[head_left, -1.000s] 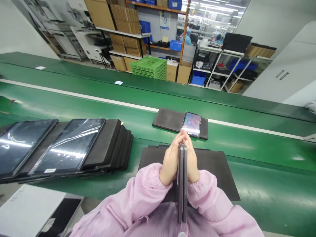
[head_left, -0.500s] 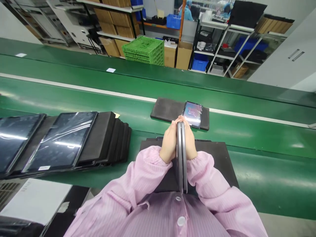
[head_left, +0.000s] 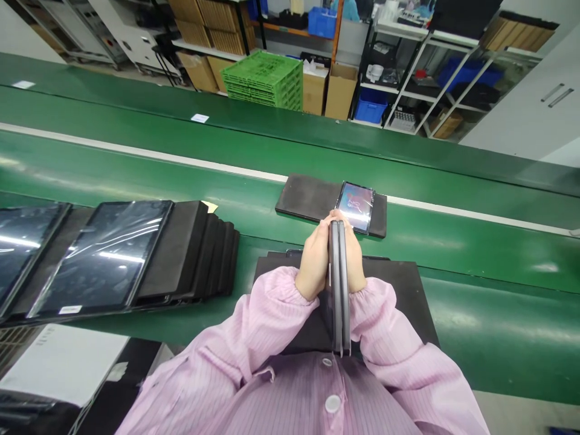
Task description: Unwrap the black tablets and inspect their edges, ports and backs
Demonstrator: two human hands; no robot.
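Note:
Two thin grey-edged tablets stand on edge, face to face, between my palms. My left hand presses on their left side and my right hand on their right side, fingertips meeting at the far end. Under them lies a wide black foam pad, with the edge of a dark device showing at its far side. Beyond my hands, a tablet with a lit screen rests on the right part of a black foam block.
At the left, large dark-screened tablets lean on stacked black foam blocks. A white board lies at the lower left. Across the green bench are green crates, cardboard boxes and shelves.
The view has tipped slightly downward. The two tablets sit a little further right between my hands and show slightly more of their left face. My grip is unchanged.

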